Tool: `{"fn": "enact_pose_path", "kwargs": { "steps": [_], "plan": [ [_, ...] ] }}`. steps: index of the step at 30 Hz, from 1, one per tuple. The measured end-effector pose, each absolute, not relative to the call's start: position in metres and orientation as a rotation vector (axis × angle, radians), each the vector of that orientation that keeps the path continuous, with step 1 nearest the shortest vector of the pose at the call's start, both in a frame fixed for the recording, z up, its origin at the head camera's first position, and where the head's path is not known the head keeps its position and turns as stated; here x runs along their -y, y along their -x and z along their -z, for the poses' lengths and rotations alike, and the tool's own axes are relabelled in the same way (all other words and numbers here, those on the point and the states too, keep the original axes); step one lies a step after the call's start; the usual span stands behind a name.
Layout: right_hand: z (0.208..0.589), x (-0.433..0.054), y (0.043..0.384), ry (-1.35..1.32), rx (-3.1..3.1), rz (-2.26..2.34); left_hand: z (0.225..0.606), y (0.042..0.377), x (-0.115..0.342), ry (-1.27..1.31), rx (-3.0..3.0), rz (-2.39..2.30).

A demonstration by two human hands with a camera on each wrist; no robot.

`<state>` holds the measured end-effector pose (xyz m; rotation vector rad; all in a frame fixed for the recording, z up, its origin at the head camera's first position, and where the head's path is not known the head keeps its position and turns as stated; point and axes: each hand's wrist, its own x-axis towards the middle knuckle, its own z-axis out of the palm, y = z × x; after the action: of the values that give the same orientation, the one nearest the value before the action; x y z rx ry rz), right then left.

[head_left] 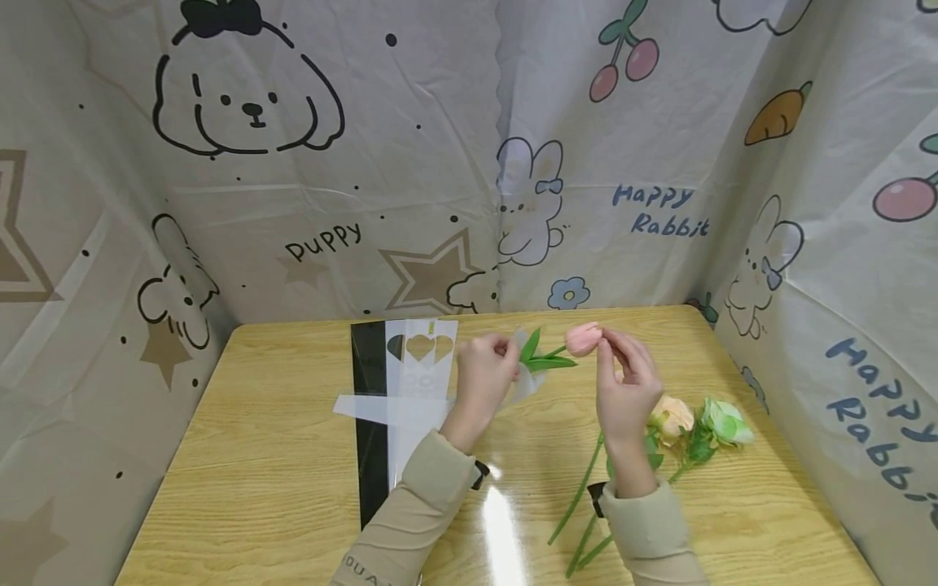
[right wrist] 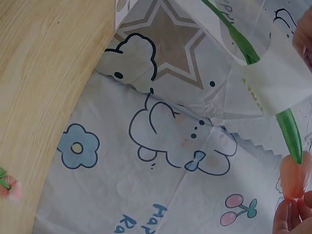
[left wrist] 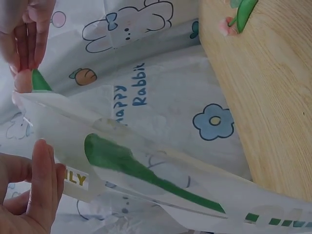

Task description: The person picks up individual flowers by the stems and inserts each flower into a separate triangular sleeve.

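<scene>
A pink tulip [head_left: 583, 339] with green leaves lies partly inside a long white translucent flower sleeve [head_left: 531, 382], its stem showing through the sleeve's window in the left wrist view. My left hand [head_left: 487, 378] grips the sleeve near its wide end; the narrow end reaches left over the flat sheets. With its fingertips, my right hand [head_left: 628, 387] pinches the tulip's bloom, just beyond the sleeve's mouth. In the right wrist view the right hand [right wrist: 292, 214] shows at the bloom's tip. Gold lettering marks the sleeve.
Flat printed sleeves [head_left: 421, 370] and a black sheet [head_left: 369, 456] lie on the wooden table [head_left: 256, 456] at left. A peach flower [head_left: 672, 419] and a pale green flower [head_left: 725, 422] with several stems lie at right. A printed cloth [head_left: 410, 179] surrounds the table's back and sides.
</scene>
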<state>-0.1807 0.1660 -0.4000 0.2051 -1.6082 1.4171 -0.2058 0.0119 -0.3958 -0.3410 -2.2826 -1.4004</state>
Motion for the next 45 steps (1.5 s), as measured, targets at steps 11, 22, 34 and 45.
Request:
{"fn": "enact_pose_path", "kwargs": {
  "steps": [11, 22, 34, 45],
  "plan": [
    [0.402, -0.154, 0.176, -0.295, 1.675, -1.416, 0.392, 0.204, -0.014, 0.355, 2.356, 1.302],
    [0.415, -0.152, 0.177, -0.322, 1.798, -1.336, 0.388, 0.2, -0.016, 0.389, 2.351, 1.214],
    [0.421, -0.149, 0.18, -0.392, 1.895, -1.241, 0.384, 0.196, -0.02, 0.416, 2.346, 1.067],
    [0.422, -0.15, 0.183, -0.439, 1.996, -1.172, 0.379, 0.191, -0.02, 0.434, 2.405, 0.994]
  ]
}}
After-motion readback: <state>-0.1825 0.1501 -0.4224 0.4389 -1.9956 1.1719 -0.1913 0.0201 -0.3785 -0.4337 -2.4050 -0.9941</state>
